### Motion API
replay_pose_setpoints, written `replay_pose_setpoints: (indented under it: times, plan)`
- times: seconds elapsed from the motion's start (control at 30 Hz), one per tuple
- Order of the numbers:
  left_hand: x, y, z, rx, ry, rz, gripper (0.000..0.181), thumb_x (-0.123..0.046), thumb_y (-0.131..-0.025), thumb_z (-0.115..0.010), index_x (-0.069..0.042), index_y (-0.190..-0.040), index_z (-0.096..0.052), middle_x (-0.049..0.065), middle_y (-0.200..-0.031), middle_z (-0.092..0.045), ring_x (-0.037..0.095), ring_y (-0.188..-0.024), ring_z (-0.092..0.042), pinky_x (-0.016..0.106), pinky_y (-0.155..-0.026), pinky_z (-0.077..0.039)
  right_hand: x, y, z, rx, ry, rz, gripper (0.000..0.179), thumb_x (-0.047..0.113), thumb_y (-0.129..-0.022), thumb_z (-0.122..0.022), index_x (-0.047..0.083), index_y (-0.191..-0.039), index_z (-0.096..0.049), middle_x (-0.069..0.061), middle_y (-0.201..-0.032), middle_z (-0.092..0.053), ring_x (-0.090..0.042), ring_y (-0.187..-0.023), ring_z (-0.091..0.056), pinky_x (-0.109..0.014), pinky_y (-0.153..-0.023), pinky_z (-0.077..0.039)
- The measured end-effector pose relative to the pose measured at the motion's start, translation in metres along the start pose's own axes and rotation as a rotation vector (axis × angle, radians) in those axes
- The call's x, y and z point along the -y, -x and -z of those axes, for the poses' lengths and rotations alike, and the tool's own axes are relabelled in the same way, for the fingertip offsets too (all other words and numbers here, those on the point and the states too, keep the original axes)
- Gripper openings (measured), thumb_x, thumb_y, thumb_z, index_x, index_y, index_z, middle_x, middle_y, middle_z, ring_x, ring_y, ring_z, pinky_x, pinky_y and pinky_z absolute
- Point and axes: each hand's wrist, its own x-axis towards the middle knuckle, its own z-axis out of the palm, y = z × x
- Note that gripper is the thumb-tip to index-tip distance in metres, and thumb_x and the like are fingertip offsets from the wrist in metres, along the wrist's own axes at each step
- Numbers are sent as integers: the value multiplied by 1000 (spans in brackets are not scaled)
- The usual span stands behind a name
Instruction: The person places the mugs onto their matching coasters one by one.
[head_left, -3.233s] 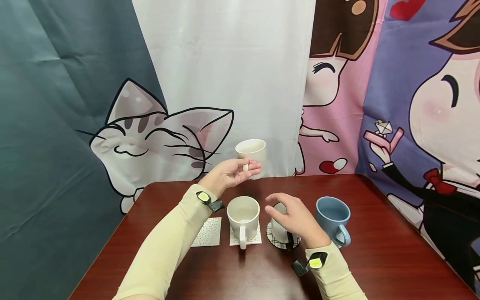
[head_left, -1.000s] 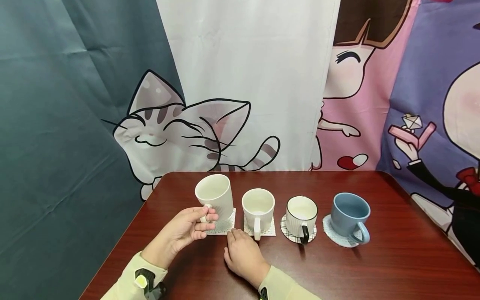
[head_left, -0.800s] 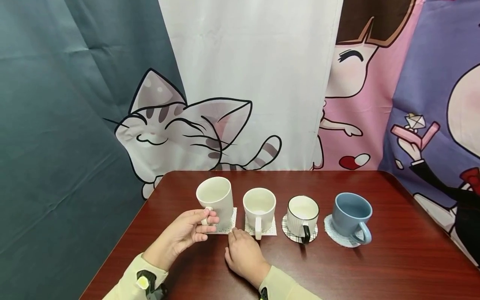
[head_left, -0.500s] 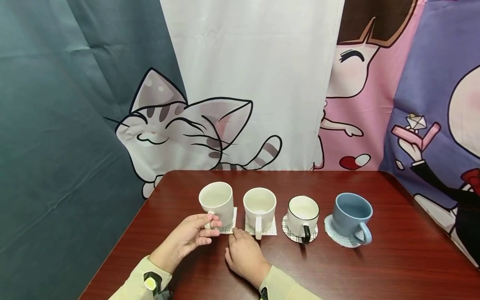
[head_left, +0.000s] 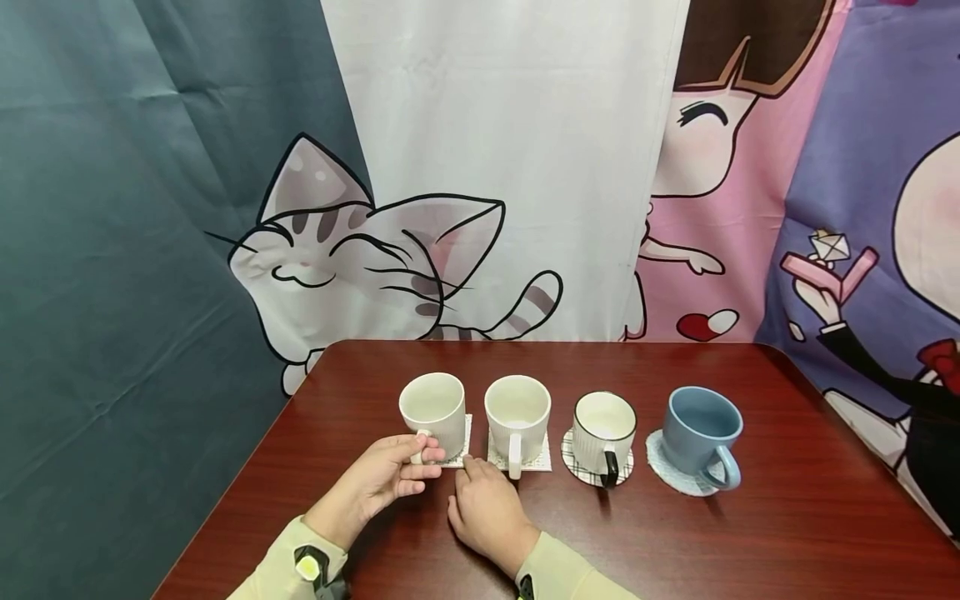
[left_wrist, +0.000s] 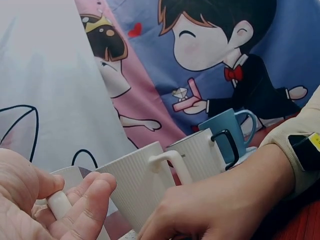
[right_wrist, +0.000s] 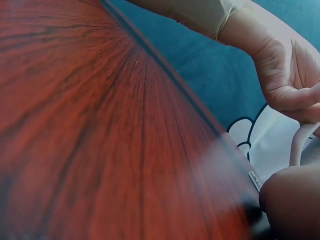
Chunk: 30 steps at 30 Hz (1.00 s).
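In the head view my left hand [head_left: 382, 477] pinches the handle of the leftmost white ribbed mug [head_left: 438, 410] between thumb and fingers. The mug stands upright over a square speckled coaster [head_left: 459, 460], with the coaster's right and front edges showing. My right hand [head_left: 491, 510] lies palm down on the table, its fingertips at that coaster's front right corner. The left wrist view shows the pinched white handle [left_wrist: 60, 205] close up. To the right stands a second white mug [head_left: 517, 421] on a like coaster, its handle facing me, just beyond my right fingers.
Further right are a white mug with black rim and handle [head_left: 604, 429] on a round checked coaster [head_left: 573, 471], then a blue mug [head_left: 703, 425] on a round pale blue coaster [head_left: 675, 479]. The dark red table [head_left: 675, 558] ends at a printed curtain [head_left: 487, 125] behind.
Since 3.2 s ago my left hand has brought the raised mug down and leftward onto the coaster. My right hand has moved from the black-handled mug to the left coaster's corner and stays there.
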Motion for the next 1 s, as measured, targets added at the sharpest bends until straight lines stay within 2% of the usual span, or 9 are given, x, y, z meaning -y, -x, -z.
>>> replay_pose_setpoints:
  times: [0.27,0.6,0.83,0.93,1.0]
  plan:
    - [5,-5,3,-23,-10,17,19,-20,-107,-50,-10,-105,-67,-2,-94,-75,9,-80,-74,19,-60,-55,0,0,1,8,8,0,37,32,-86,-71,1,-106,-73,-16,-119,-70,-27,-109,-67,-40,-98,-51]
    - [6,-8,4,2,-16,30,19,-20,-108,-48,-10,-107,-65,-1,-96,-75,10,-80,-74,18,-58,-55,0,-2,3,6,13,4,37,32,-86,-71,0,-105,-73,-16,-118,-70,-28,-108,-68,-40,-97,-52]
    - [7,-13,2,-13,-37,21,20,-24,-107,-52,-9,-110,-65,-1,-100,-76,10,-81,-74,19,-59,-55,0,-2,3,1,10,5,36,32,-86,-72,1,-103,-73,-16,-117,-70,-27,-108,-68,-40,-97,-52]
    - [8,-15,2,-25,-105,14,25,-27,-106,-53,-6,-114,-64,1,-102,-76,10,-77,-73,20,-59,-55,0,-2,3,5,5,1,35,31,-86,-71,1,-103,-73,-16,-118,-70,-28,-108,-68,-40,-98,-52]
    - [9,-16,4,-64,-220,-26,32,-31,-107,-51,-2,-113,-64,4,-100,-76,11,-71,-72,22,-55,-54,0,-2,3,6,-9,-9,37,31,-86,-71,0,-106,-72,-16,-118,-70,-28,-109,-68,-40,-98,-51]
